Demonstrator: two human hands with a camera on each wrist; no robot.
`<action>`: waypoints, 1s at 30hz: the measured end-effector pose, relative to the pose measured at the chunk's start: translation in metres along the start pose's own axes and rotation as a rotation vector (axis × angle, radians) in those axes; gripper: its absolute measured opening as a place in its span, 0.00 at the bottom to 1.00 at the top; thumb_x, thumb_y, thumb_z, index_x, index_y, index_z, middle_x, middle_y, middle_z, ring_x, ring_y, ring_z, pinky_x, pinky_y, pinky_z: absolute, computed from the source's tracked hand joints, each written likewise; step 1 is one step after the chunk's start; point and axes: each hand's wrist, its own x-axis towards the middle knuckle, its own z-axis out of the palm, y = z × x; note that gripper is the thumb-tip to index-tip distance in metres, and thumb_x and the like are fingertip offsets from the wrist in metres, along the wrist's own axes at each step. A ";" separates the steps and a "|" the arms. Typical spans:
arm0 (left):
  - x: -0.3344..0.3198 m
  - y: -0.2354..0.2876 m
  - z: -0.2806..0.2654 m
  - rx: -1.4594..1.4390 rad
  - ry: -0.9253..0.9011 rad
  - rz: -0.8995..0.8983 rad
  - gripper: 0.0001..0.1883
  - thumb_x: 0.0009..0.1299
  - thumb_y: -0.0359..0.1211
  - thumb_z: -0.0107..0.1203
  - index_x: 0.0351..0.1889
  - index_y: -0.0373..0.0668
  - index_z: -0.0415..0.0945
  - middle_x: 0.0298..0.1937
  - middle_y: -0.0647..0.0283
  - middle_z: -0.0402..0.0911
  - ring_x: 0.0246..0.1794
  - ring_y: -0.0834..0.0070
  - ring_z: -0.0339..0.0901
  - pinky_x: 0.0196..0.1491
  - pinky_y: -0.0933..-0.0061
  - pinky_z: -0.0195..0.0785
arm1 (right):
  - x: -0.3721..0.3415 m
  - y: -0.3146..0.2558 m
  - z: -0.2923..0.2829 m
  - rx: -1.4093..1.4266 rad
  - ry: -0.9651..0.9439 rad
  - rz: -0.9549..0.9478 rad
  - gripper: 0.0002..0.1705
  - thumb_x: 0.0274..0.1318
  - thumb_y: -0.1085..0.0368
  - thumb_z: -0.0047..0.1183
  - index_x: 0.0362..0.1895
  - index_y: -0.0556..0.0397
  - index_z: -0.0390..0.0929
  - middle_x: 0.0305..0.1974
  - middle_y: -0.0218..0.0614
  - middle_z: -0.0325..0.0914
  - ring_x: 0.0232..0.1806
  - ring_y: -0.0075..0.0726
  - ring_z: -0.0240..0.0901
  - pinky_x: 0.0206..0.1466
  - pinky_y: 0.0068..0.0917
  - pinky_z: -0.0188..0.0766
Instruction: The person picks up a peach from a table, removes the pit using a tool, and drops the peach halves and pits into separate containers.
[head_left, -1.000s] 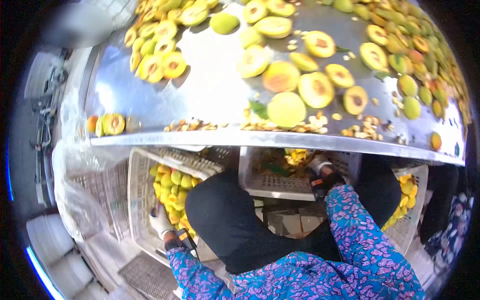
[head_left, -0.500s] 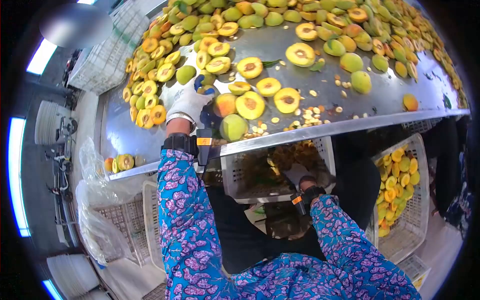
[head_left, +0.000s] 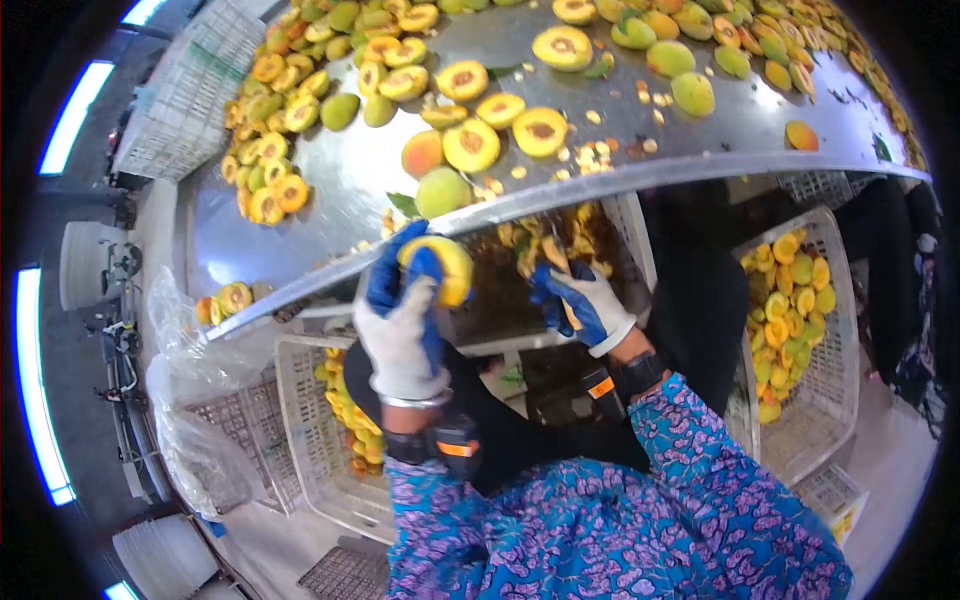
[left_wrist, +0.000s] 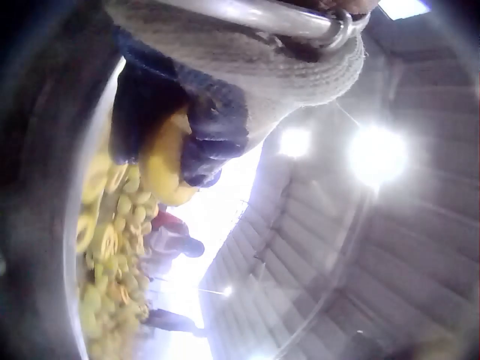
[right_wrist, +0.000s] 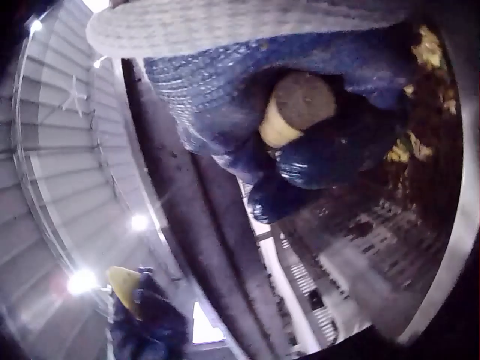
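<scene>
In the head view, my gloved left hand (head_left: 405, 325) pinches a yellow fruit (head_left: 452, 272) just in front of the table's edge. The left wrist view shows blue fingertips of my left hand (left_wrist: 217, 112) on that fruit (left_wrist: 161, 161). To the right, my right hand (head_left: 590, 308) is over the scrap crate (head_left: 645, 240), its fingers curled round a short handle. That handle's round end (right_wrist: 306, 101) pokes out of the fist of my right hand (right_wrist: 225, 97); what its other end carries is unclear. Both hands are apart.
Halved and whole fruits (head_left: 470, 147) lie with loose kernels on the metal table (head_left: 330, 190), whose raised edge (head_left: 560, 195) runs above the hands. Fruit crates stand left (head_left: 310, 440) and right (head_left: 835, 380) of the legs. Plastic wrap (head_left: 185, 400) hangs at left.
My left hand went from the left crate to the tabletop, then back to the table's edge with a fruit. My right hand has risen from inside the scrap crate. The head view has shifted.
</scene>
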 end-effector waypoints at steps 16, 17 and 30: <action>-0.037 -0.084 0.003 0.024 -0.327 -0.342 0.18 0.70 0.32 0.44 0.54 0.32 0.65 0.52 0.56 0.72 0.51 0.72 0.70 0.54 0.73 0.63 | -0.016 -0.003 0.012 -0.128 -0.096 0.043 0.19 0.49 0.63 0.59 0.44 0.57 0.74 0.32 0.31 0.77 0.27 0.18 0.72 0.26 0.14 0.67; -0.038 -0.085 0.004 -0.196 -0.278 -0.451 0.18 0.70 0.32 0.45 0.54 0.31 0.65 0.53 0.56 0.71 0.51 0.72 0.70 0.54 0.73 0.63 | -0.015 0.001 0.009 -0.127 -0.112 0.010 0.18 0.50 0.61 0.58 0.43 0.56 0.74 0.29 0.30 0.76 0.23 0.17 0.70 0.21 0.13 0.63; -0.048 -0.094 -0.006 -0.279 -0.266 -0.567 0.22 0.62 0.26 0.52 0.55 0.32 0.64 0.53 0.55 0.72 0.51 0.68 0.71 0.55 0.69 0.63 | -0.019 0.001 -0.007 -0.356 -0.100 -0.056 0.18 0.46 0.66 0.61 0.42 0.60 0.74 0.35 0.33 0.77 0.34 0.22 0.73 0.34 0.19 0.71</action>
